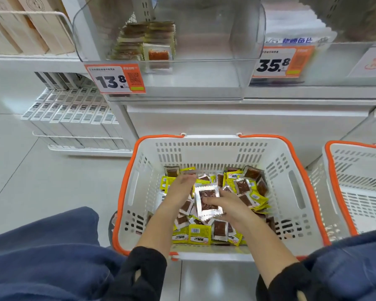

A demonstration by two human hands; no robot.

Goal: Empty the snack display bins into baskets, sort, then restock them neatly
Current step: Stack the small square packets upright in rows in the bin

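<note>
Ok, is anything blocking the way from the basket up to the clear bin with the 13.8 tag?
Nothing visible does. The white basket is open-topped, and the clear bin above it shows no lid across its open top. One neat stack of packets sits at its back left; the rest looks free. The right hand already holds a silver packet.

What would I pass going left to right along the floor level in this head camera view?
White boxes on the low rack → left hand → silver packet → right hand → second basket.
</note>
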